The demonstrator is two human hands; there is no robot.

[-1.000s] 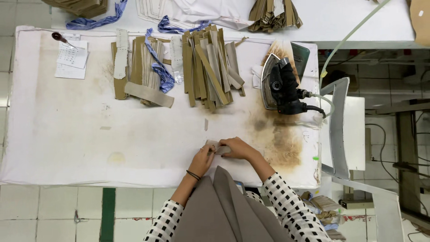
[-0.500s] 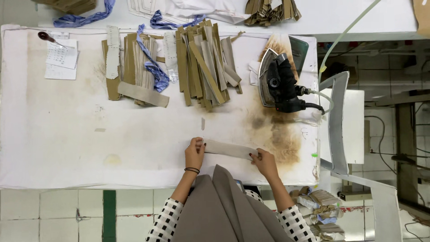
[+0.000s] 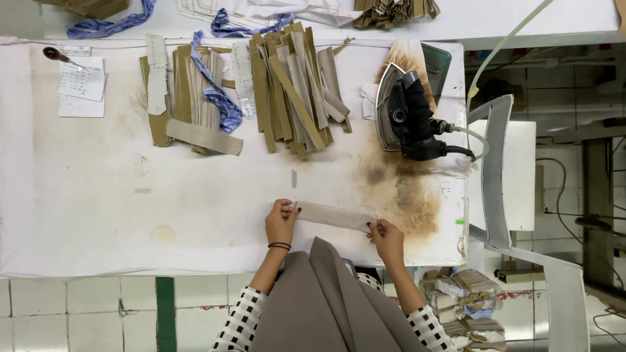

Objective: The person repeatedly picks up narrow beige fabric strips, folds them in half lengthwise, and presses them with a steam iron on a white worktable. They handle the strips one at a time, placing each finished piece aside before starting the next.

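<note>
Beige cloth, a long narrow fabric strip (image 3: 336, 216), lies flat near the front edge of the bench (image 3: 98, 208), stretched between a worker's two hands. The left hand (image 3: 280, 223) pinches the strip's left end between thumb and fingertips; the right hand (image 3: 387, 237) presses fingertips down on its right end, though whether it actually pinches the cloth cannot be told from above. A dark bracelet circles the left wrist, and checked sleeves frame a grey garment at the bottom of the view.

The strip looks light, thin and limp, likely to fold or slide on the padded cover, so the two short ends seem the surest places to hold it taut.

Just right of the hands, a brown scorch stain (image 3: 407, 195) marks the white cover. Farther back rests a black steam iron (image 3: 407, 117) on its side, its hose running off to the right. Fanned stacks of tan strips (image 3: 293, 91) and a second pile crossed by a blue band (image 3: 218, 101) fill the far half, with a printed paper sheet (image 3: 81, 88) at the far left. White floor tiles show below the bench.
</note>
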